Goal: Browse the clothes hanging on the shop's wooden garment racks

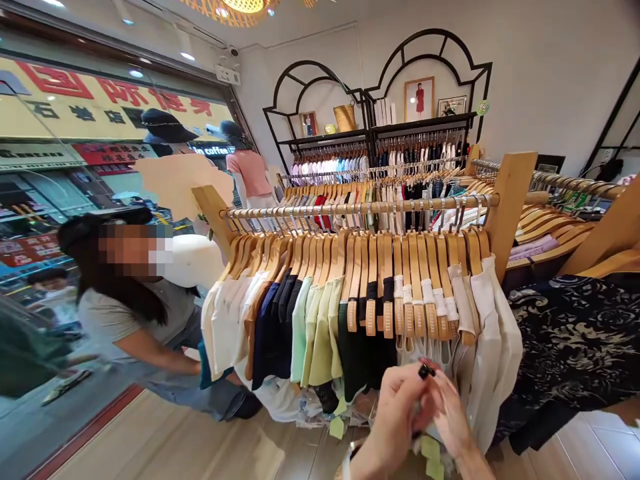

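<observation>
Your left hand [397,407] and right hand [453,407] meet, fingers bunched, in front of the clothes rack [360,208]. The small black object [426,371], too tiny to identify, sits at the top of your grip, pinched by the left fingertips; you cannot tell whether the right ones also hold it. Pale green tags [432,457] hang below your hands.

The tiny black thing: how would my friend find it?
Find the front wooden rail. Below its right half, the left hand and right hand meet. At their fingertips sits the tiny black thing, dark unlike the pale green tags beneath.
</observation>
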Tool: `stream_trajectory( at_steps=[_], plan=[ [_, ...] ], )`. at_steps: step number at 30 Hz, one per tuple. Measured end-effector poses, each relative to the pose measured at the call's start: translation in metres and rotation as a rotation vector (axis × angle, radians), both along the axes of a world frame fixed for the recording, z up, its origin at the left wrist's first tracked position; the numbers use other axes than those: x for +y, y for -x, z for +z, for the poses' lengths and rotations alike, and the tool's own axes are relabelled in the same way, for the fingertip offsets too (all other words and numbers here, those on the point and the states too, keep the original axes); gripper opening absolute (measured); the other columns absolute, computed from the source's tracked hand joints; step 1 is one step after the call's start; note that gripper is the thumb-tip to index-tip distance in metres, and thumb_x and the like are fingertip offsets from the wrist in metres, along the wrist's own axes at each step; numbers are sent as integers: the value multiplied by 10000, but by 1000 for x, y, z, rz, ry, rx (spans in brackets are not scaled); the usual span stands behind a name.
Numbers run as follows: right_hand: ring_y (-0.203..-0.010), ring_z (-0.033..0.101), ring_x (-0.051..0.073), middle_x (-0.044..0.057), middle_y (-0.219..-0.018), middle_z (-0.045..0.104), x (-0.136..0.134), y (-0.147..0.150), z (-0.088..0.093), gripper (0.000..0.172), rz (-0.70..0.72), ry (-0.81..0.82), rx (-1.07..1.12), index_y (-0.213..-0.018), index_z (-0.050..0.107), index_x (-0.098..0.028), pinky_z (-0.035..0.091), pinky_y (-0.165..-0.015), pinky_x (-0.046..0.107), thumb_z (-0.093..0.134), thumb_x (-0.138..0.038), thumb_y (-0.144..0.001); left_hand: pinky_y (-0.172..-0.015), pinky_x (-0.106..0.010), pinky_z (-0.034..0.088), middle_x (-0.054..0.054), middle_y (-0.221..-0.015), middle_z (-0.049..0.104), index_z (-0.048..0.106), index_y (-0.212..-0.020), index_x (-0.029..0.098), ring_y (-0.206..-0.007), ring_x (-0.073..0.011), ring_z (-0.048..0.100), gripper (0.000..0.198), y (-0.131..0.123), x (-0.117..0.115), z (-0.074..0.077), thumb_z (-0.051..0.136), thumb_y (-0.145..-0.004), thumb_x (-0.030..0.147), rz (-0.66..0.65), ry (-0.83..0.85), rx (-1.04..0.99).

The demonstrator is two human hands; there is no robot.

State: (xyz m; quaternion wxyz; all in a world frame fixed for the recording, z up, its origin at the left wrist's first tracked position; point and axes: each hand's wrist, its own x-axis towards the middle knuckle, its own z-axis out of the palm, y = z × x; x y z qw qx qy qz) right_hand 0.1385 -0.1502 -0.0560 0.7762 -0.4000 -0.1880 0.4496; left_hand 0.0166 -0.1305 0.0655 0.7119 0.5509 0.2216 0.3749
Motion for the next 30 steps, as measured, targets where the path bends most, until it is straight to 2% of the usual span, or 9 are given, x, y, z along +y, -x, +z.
stream_trajectory(
  at_steps=[2,3,6,8,9,12,16,25,30],
  plan=[
    [-714,614,159,40,-938,724,1,-20,17,555,-14,-34,-40,-1114,728,-233,525,-684,289,837,-587,-701,-397,-212,174,84,-393,281,634,-574,167,-367,-43,195,642,-1,26,-16,670,-707,794,92,23,74],
    [-682,598,145,34,-907,721,2,-29,25,557,-52,-41,-80,-1082,732,-225,498,-640,265,836,-609,-693,-387,-198,166,90,-415,307,670,-645,151,-369,-38,215,637,1,40,-25,700,-678,787,123,33,102],
    [-576,542,114,61,-725,694,10,-50,45,594,-138,38,-256,-757,727,-148,383,-516,227,786,-731,-660,-360,-175,240,64,-525,493,699,-847,135,-366,-40,350,708,3,77,-50,763,-581,788,163,74,149],
    [-515,506,104,76,-609,658,16,-55,52,667,-125,114,-357,-592,665,-138,318,-470,228,738,-799,-642,-365,-177,303,34,-585,571,684,-867,135,-391,-60,446,742,1,92,-58,785,-534,790,174,97,135],
    [-493,495,101,78,-580,650,19,-55,54,679,-122,139,-393,-569,651,-142,304,-460,230,723,-814,-639,-374,-177,321,22,-602,589,677,-847,133,-410,-66,474,733,-1,96,-60,794,-530,783,187,105,121],
    [-451,492,100,73,-580,671,24,-52,54,650,-146,166,-458,-612,653,-157,333,-459,234,712,-803,-659,-414,-171,344,-4,-644,615,668,-776,123,-467,-63,503,653,-8,98,-58,806,-588,733,235,101,81],
    [-418,483,99,62,-554,661,25,-48,51,629,-153,168,-488,-619,639,-168,352,-450,237,686,-790,-704,-450,-185,369,-44,-688,656,648,-715,125,-519,-85,543,624,-13,95,-56,768,-652,734,220,90,50],
    [-431,428,85,22,-497,577,17,-49,55,603,-223,126,-495,-553,584,-178,331,-460,238,691,-733,-762,-480,-192,381,-21,-674,641,641,-747,133,-544,-93,551,595,-28,92,-72,841,-611,677,287,168,-113],
    [-461,434,95,30,-535,594,18,-50,51,613,-223,118,-429,-572,594,-181,337,-460,247,699,-766,-723,-473,-208,378,-43,-689,653,651,-749,124,-535,-104,566,652,-29,85,-74,744,-674,765,337,184,-150]
  ],
)
